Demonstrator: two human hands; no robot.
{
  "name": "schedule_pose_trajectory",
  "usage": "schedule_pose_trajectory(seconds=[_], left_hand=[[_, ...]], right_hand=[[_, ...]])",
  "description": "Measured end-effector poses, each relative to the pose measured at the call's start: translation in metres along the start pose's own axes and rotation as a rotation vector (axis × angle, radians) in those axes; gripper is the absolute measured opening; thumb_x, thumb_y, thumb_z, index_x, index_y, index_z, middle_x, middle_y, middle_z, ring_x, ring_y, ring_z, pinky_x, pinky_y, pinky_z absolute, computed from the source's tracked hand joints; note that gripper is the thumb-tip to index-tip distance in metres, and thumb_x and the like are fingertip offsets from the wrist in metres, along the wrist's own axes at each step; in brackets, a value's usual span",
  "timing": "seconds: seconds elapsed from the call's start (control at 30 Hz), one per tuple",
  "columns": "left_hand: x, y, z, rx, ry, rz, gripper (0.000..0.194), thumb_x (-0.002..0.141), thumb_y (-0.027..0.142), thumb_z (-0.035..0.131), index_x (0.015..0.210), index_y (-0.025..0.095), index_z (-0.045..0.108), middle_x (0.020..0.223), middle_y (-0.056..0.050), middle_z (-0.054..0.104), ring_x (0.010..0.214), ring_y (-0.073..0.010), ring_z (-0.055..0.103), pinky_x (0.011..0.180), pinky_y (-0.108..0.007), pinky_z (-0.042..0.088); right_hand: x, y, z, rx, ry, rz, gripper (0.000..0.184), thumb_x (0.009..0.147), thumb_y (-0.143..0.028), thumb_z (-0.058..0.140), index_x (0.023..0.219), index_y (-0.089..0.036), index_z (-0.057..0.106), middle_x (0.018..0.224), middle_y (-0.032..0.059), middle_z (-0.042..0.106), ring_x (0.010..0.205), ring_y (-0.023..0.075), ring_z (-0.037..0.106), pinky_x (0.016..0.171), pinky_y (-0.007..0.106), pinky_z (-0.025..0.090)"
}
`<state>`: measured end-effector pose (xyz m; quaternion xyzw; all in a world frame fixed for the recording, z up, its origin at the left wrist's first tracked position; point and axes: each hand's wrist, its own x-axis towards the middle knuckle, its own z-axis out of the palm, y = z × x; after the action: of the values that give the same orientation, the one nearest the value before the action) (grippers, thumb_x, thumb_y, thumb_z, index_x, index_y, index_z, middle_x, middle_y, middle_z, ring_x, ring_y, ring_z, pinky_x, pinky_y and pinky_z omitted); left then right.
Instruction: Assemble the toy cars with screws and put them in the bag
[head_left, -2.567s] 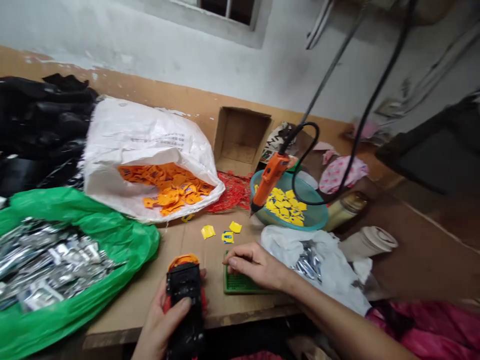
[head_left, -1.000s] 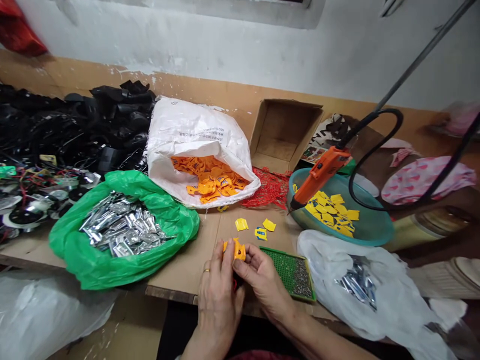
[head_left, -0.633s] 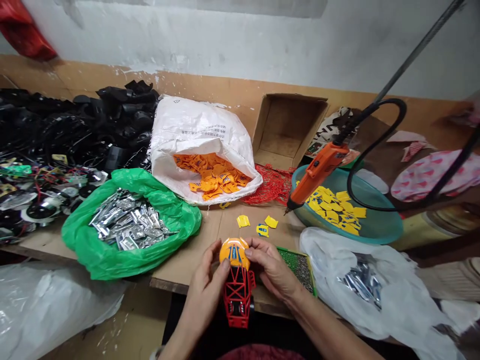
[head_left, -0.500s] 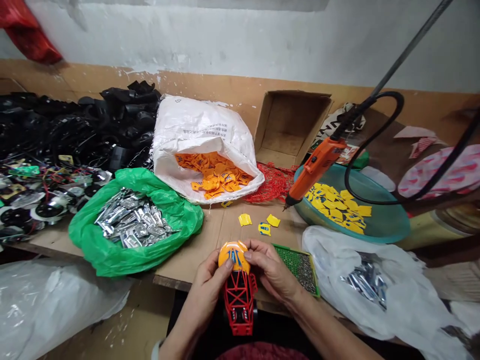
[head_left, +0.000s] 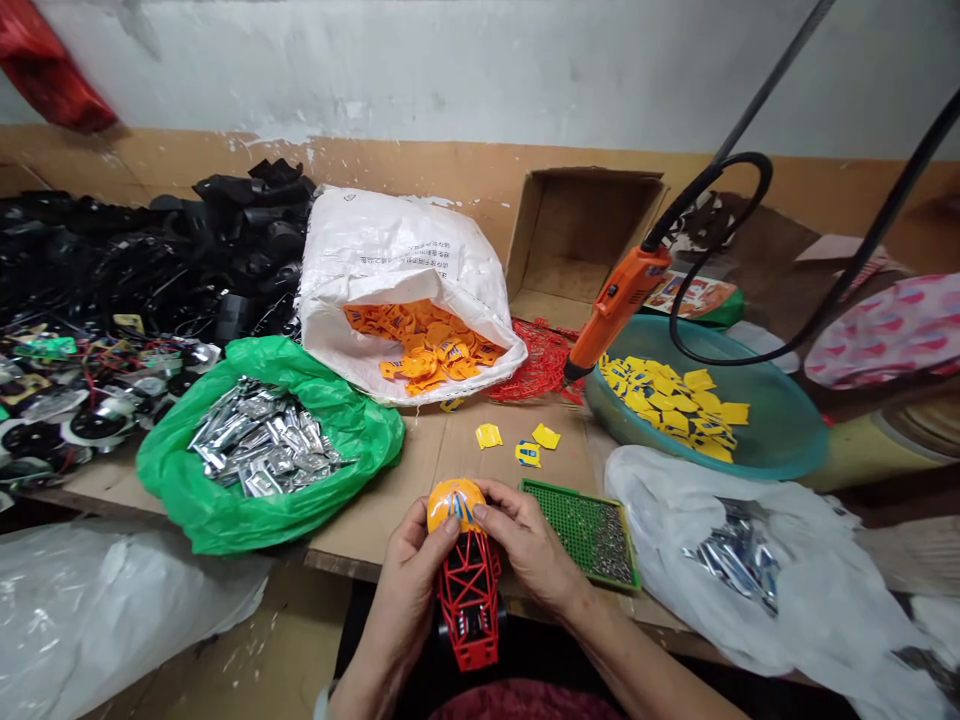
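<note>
My left hand (head_left: pixel 407 590) and my right hand (head_left: pixel 529 547) hold a toy together at the table's front edge. Their fingers press on its rounded orange cap (head_left: pixel 455 504), which has blue markings. A red lattice frame (head_left: pixel 470 600) hangs below the cap towards me, with a dark wheel partly showing at its lower end. Just beyond my right hand lies a green pegged tray (head_left: pixel 581 533) holding small metal bits. Loose yellow pieces (head_left: pixel 488 436) lie on the cardboard-covered table (head_left: pixel 390 500) ahead of my hands.
An orange electric screwdriver (head_left: pixel 619 303) hangs on a black cord above a teal basin (head_left: pixel 787 430) of yellow pieces. A white sack (head_left: pixel 397 245) holds orange pieces. Silver packets fill a green bag (head_left: pixel 180 490) and a white bag (head_left: pixel 675 540). Black parts (head_left: pixel 150 260) pile left.
Earlier my left hand alone held the toy while my right rested on the green tray. Now both hands hold it, its orange cap facing up. The view has swung left.
</note>
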<state>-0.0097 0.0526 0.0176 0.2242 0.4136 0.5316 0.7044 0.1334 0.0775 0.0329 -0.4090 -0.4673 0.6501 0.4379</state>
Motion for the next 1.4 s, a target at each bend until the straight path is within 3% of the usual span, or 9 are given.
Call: schedule_pose_trajectory(seconds=[0.13,0.33,0.67,0.87,0.97,1.1,1.4], left_hand=[[0.001,-0.004,0.004,-0.045,0.036,0.026,0.038,0.076,0.033,0.085,0.106,0.017,0.070,0.095,-0.005,0.077,0.078,-0.0159,0.070,0.074,-0.024,0.055],[0.004,-0.007,0.002,-0.063,0.025,0.023,0.040,0.071,0.029,0.086,0.105,0.018,0.069,0.091,-0.004,0.076,0.075,-0.0154,0.069,0.071,-0.024,0.055],[0.010,-0.005,0.005,-0.056,0.062,0.021,0.043,0.068,0.033,0.089,0.102,0.016,0.070,0.090,-0.005,0.077,0.072,-0.0156,0.070,0.069,-0.024,0.055],[0.016,-0.005,0.005,-0.057,-0.001,0.002,0.041,0.071,0.031,0.086,0.104,0.015,0.067,0.086,-0.004,0.076,0.068,-0.0142,0.068,0.066,-0.023,0.055],[0.020,-0.005,0.005,-0.036,0.011,-0.018,0.041,0.071,0.031,0.086,0.103,0.016,0.066,0.079,-0.001,0.074,0.057,-0.0116,0.064,0.058,-0.022,0.053],[0.027,-0.004,0.008,-0.032,0.011,0.002,0.041,0.068,0.033,0.086,0.100,0.017,0.066,0.074,0.001,0.072,0.051,-0.0126,0.063,0.053,-0.024,0.054],[0.029,-0.013,0.002,0.046,0.021,-0.004,0.047,0.063,0.034,0.090,0.100,0.016,0.066,0.075,-0.001,0.074,0.053,-0.0148,0.066,0.051,-0.024,0.056]], right_hand=[[0.001,0.000,0.003,-0.043,0.018,0.003,0.028,0.087,-0.039,0.066,0.102,-0.017,0.075,0.101,0.0062,0.075,0.096,0.0237,0.067,0.087,0.033,0.051],[0.004,0.003,0.000,-0.085,0.044,-0.004,0.034,0.087,-0.039,0.065,0.111,-0.016,0.074,0.111,0.0081,0.076,0.103,0.0266,0.068,0.091,0.036,0.051],[0.006,0.006,-0.003,-0.047,0.027,0.040,0.035,0.089,-0.042,0.065,0.113,-0.018,0.076,0.113,0.0080,0.076,0.108,0.0272,0.067,0.098,0.037,0.050],[0.001,0.006,-0.010,-0.221,0.222,-0.089,0.044,0.089,-0.043,0.065,0.126,-0.019,0.069,0.125,0.0116,0.067,0.120,0.0278,0.062,0.106,0.042,0.048],[-0.007,0.004,-0.020,-0.289,0.331,-0.206,0.037,0.091,-0.040,0.064,0.123,-0.022,0.069,0.126,0.0108,0.066,0.116,0.0265,0.063,0.097,0.039,0.054],[-0.022,0.002,-0.039,-0.377,0.423,-0.292,0.023,0.093,-0.036,0.063,0.110,-0.023,0.071,0.110,0.0094,0.069,0.096,0.0242,0.068,0.084,0.037,0.057],[-0.057,-0.017,-0.097,-0.756,0.537,-0.290,0.013,0.090,-0.025,0.058,0.094,-0.020,0.070,0.088,0.0071,0.069,0.081,0.0225,0.066,0.067,0.031,0.050]])
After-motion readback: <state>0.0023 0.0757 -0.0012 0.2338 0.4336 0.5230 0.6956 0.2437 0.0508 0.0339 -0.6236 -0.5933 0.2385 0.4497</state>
